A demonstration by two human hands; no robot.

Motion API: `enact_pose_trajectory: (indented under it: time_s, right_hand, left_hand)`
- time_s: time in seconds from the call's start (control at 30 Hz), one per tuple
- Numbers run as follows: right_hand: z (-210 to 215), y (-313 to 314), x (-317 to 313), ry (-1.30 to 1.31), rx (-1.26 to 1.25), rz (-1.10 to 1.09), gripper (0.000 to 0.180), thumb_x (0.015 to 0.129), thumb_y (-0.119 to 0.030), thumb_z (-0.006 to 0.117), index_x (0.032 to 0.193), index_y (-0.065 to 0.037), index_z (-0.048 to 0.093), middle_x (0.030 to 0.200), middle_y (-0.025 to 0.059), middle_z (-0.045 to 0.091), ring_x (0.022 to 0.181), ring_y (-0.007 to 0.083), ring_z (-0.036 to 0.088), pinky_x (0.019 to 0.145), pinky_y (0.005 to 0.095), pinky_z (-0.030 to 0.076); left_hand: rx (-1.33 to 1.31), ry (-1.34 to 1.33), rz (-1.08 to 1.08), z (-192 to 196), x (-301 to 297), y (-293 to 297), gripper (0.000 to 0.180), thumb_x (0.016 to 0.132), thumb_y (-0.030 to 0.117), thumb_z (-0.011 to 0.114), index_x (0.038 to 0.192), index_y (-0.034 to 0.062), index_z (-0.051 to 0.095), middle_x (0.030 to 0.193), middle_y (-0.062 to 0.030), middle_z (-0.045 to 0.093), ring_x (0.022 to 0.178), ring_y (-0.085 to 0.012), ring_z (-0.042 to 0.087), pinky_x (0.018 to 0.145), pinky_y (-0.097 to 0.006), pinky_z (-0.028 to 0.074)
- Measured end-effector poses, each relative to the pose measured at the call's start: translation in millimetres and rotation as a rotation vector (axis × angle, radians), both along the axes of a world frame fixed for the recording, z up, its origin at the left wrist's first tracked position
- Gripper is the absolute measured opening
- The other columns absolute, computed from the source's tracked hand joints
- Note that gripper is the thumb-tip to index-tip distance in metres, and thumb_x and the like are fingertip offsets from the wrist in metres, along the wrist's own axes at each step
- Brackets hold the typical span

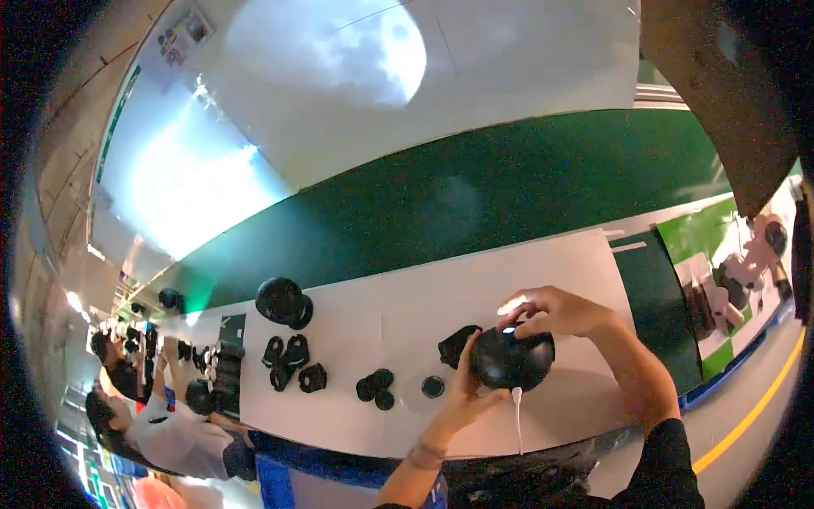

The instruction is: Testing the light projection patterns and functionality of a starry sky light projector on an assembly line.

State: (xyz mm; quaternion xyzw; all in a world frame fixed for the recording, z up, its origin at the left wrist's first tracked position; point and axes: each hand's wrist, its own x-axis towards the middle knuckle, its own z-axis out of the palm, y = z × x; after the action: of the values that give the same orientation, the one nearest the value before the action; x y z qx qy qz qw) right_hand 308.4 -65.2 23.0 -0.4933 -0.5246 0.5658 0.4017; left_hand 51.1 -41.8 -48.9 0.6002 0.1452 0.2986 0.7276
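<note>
A black ball-shaped projector (pixel 512 360) is lit at its top and tilted over the white table. My left hand (pixel 469 392) is wrapped round its left and lower side. My right hand (pixel 555 312) is at its top, thumb and fingers curled at the glowing opening; bright light falls on the fingertips. Whether they pinch a small part there is hidden. A white cable (pixel 518 416) is plugged into the lower side of the ball and runs towards the near edge. Behind my left hand lies a black stand-like part (pixel 459 343), partly covered.
On the white table (pixel 356 314) are a dark disc (pixel 433 387), small black round pieces (pixel 376 388), several black holders (pixel 289 360) and another black ball (pixel 281 301). A person in white (pixel 182 437) works at left. A bright round projection (pixel 339 47) shows on the wall.
</note>
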Motion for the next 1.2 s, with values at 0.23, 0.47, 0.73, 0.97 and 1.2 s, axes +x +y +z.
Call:
enact_pose_trajectory:
  time_s: [0.23, 0.47, 0.73, 0.97, 1.2]
  right_hand:
    - [1.1, -2.2, 3.7, 0.089, -0.028, 0.004, 0.054, 0.086, -0.029, 0.082, 0.128, -0.001, 0.063, 0.114, 0.0100, 0.071, 0.105, 0.0179, 0.066, 0.096, 0.0331, 0.051]
    - [-2.5, 0.1, 7.3, -0.070, 0.061, 0.058, 0.063, 0.085, -0.033, 0.084, 0.133, -0.001, 0.060, 0.119, 0.0110, 0.070, 0.113, 0.0193, 0.064, 0.101, 0.0349, 0.049]
    - [-6.8, -1.8, 10.5, 0.041, 0.096, 0.098, 0.062, 0.086, -0.036, 0.082, 0.133, -0.002, 0.059, 0.120, 0.0107, 0.069, 0.115, 0.0190, 0.063, 0.106, 0.0357, 0.046]
    - [-5.3, -0.4, 10.9, -0.137, 0.171, 0.066, 0.054, 0.088, -0.033, 0.080, 0.129, -0.004, 0.061, 0.119, 0.0094, 0.070, 0.119, 0.0196, 0.062, 0.106, 0.0363, 0.045]
    - [-3.4, -1.7, 10.0, -0.096, 0.153, 0.089, 0.057, 0.088, -0.029, 0.080, 0.133, -0.003, 0.057, 0.119, 0.0093, 0.071, 0.117, 0.0197, 0.064, 0.106, 0.0372, 0.045]
  left_hand:
    - [-0.098, 0.036, 0.068, 0.9, 4.2, -7.3, 0.123, 0.071, 0.034, 0.094, 0.162, 0.0084, 0.016, 0.156, -0.0101, 0.038, 0.143, -0.0257, 0.041, 0.119, -0.044, 0.036]
    - [-0.026, 0.006, 0.016, 2.1, 3.7, -3.7, 0.119, 0.079, 0.020, 0.090, 0.163, 0.0074, 0.007, 0.158, -0.0161, 0.033, 0.144, -0.0277, 0.038, 0.119, -0.044, 0.035]
    - [-0.103, 0.029, 0.060, 9.2, 6.5, -7.6, 0.122, 0.071, 0.035, 0.094, 0.162, 0.0074, 0.016, 0.157, -0.0103, 0.037, 0.144, -0.0259, 0.040, 0.120, -0.044, 0.033]
    - [-0.091, 0.047, 0.064, 9.8, 6.5, -8.3, 0.122, 0.071, 0.036, 0.094, 0.161, 0.0062, 0.017, 0.156, -0.0104, 0.038, 0.143, -0.0260, 0.040, 0.120, -0.044, 0.034]
    - [-0.023, -0.003, 0.042, 2.3, 5.4, -4.4, 0.117, 0.078, 0.019, 0.091, 0.162, 0.0048, 0.011, 0.156, -0.0150, 0.036, 0.142, -0.0268, 0.041, 0.117, -0.043, 0.039]
